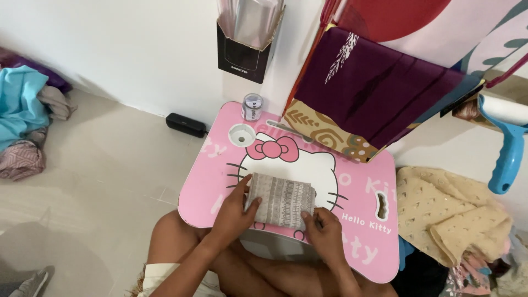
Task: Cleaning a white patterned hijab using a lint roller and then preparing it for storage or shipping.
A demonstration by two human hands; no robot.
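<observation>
Folded cloth (281,202): a beige, patterned piece, folded to a compact rectangle, is lying at the near middle of the pink surface (363,190), close to the person's lap so that both hands can reach it without stretching.

Left hand (235,212): it is pressing on the cloth's 9 o'clock edge, thumb on top and fingers curled at the side, seemingly pinning the fold so that the layers do not slip.

Right hand (324,231): it is pinching the corner of the cloth at 5 o'clock, fingers closed on the fabric, probably keeping the edges aligned.

Surface: a low lap table with a cartoon-cat print is standing over the person's crossed legs, giving a flat bed for folding.

Round recess (240,134): a cup holder is sitting at 11 o'clock from the cloth, unoccupied.

Small jar (252,106): it is standing at the far edge at 11 o'clock, well apart from the hands, out of the working area.

Maroon fabric stack (374,93): it is leaning at 1 o'clock, its lower corner overhanging the surface's far edge.

Cream knitted cloth (451,214): it is lying on the floor at 3 o'clock, just beside the surface.

Blue-handled roller (509,151): it is hanging at 2 o'clock, well apart.

Black box (186,124): it is lying on the floor by the wall at 10 o'clock.
</observation>
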